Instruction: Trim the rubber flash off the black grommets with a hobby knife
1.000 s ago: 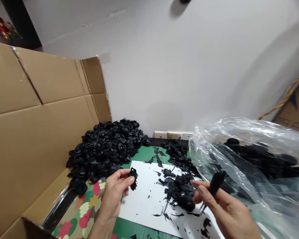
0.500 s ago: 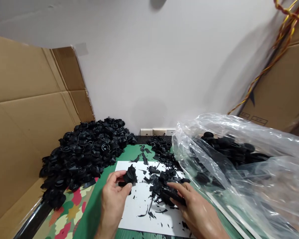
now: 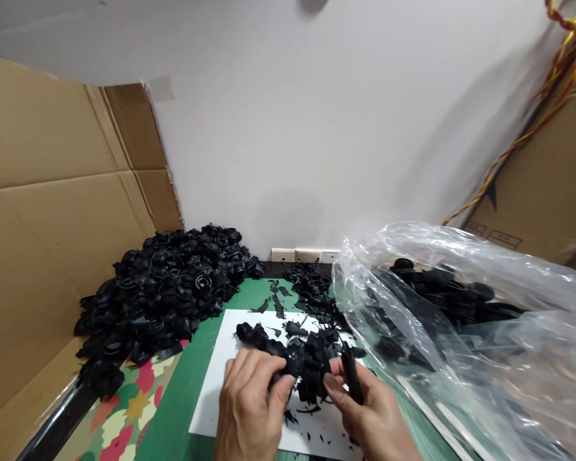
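Piece with ridges [image 3: 311, 385] against right fingers [image 3: 340, 394]

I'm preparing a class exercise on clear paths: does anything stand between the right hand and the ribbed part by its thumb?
Nothing visible does: the thumb of the right hand appears to touch the right side of the ribbed part. The black tool is in that hand too, right of the part; scraps lie beyond it.
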Demonstrator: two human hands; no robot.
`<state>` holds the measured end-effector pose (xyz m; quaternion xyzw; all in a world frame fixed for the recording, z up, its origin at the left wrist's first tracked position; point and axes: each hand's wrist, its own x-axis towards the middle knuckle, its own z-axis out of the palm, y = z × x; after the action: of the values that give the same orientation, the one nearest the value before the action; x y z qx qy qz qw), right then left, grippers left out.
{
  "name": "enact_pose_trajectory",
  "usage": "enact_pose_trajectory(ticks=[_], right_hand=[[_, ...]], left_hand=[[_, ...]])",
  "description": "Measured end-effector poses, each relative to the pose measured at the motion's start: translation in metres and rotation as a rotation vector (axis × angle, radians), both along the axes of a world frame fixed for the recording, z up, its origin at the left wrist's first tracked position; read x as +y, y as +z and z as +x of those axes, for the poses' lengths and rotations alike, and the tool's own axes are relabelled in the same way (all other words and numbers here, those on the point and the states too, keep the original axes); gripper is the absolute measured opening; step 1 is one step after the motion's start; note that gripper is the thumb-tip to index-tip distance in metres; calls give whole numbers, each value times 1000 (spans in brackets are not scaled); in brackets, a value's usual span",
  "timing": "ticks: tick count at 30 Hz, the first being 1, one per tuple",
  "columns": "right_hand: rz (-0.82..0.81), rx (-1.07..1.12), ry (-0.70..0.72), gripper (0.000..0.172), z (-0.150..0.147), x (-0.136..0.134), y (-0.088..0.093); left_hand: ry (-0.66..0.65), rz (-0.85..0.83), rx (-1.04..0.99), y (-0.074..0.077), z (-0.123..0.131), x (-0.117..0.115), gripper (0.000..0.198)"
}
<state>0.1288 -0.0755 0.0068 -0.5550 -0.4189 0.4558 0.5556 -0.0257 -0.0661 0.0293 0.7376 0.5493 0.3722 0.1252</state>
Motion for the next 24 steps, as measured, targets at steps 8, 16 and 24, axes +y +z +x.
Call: enact_pose_trajectory(ticks=[8,16,24], right_hand=[[84,-39,-50,25,-17,-4,2],[100,-10,-60,27,-16,-5,-11],[485,-218,-218,14,-44,-3,-10]], left_hand=[[-6,-528,-780,-14,21,-6,14],[16,-573,-991,-21,10,1,24],[22,-566,-1140,-35,24,-1,40]])
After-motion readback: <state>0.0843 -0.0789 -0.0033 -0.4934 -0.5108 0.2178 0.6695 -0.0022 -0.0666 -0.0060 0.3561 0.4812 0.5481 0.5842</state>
